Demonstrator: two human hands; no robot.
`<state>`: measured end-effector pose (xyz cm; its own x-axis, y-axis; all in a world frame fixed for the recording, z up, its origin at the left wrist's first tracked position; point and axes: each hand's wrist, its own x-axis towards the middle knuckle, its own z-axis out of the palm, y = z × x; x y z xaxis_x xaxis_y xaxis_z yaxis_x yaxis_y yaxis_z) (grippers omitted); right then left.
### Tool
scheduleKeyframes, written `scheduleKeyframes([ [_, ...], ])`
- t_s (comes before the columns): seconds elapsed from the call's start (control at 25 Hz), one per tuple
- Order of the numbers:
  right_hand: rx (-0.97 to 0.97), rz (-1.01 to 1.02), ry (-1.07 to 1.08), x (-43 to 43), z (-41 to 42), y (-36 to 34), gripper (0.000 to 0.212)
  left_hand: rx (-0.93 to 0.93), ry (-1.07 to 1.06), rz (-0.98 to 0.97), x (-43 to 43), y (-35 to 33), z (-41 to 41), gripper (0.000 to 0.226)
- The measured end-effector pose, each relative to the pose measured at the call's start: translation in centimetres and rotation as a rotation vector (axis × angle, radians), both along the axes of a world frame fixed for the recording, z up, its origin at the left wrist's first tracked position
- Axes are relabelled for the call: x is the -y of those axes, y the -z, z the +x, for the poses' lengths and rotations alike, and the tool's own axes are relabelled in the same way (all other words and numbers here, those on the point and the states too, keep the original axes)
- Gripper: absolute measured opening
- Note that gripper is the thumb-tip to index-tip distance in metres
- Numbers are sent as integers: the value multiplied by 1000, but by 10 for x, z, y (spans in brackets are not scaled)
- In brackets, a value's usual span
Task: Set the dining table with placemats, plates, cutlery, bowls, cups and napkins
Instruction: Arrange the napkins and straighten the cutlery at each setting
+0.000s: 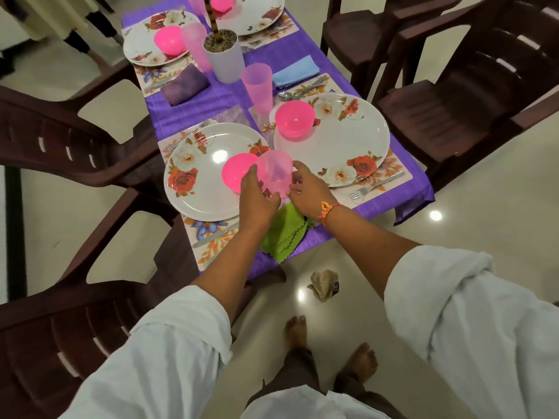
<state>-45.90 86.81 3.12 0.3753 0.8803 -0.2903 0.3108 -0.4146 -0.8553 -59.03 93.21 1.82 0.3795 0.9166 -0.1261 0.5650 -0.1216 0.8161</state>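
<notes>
The left hand [257, 198] on my feed curls its fingers round one side of a see-through pink cup [275, 172]. The right hand [305, 190] pinches the other side with its fingertips, so both have hold of it. The cup is at the near edge of the near-left plate [205, 189], just beside the pink bowl [237, 173] on that plate and beyond a green napkin [282, 234]. I cannot tell whether it stands on the table or is lifted. An orange thread [328, 210] circles the right wrist.

The table [193, 110] is covered in a purple cloth, with a white pot [227, 60] towards its middle. I count four flowered plates, each on a flowered placemat [211, 251] and each carrying a pink bowl. There are four pink cups, the held one included, and three napkins: the green one, a blue napkin [296, 71] and a purple napkin [184, 84]. A fork [367, 189] lies by the near-right plate [332, 146] and a spoon [286, 95] lies beyond it.

Four dark brown chairs [469, 95] stand round the table on a glossy pale floor [469, 225], where a crumpled scrap [323, 285] lies near two bare feet [298, 331].
</notes>
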Motion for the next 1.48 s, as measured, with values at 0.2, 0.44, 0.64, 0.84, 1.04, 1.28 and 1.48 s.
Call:
scheduleKeyframes([
  [0.2,61,-6,-4,3,-4,-7,63,-29,-18,26,3,-7,-2,84],
  [0.44,244,107,178,57,-7,-5,52,-7,105,347,77,-24,-6,46],
  [0.64,383,-58,297,171,-18,60,28,-133,459,121,163,36,-16,28],
  [0.84,158,-496,196,247,-15,163,40,-470,473,-293,191,145,-13,41],
  [1.04,-24,-555,245,266,-11,288,50,-641,544,-438,204,284,9,61],
  [1.28,-144,-560,256,258,-6,414,56,-680,436,-538,205,414,21,75],
  [1.48,-221,-559,332,250,2,533,59,-695,426,-547,189,537,32,82],
])
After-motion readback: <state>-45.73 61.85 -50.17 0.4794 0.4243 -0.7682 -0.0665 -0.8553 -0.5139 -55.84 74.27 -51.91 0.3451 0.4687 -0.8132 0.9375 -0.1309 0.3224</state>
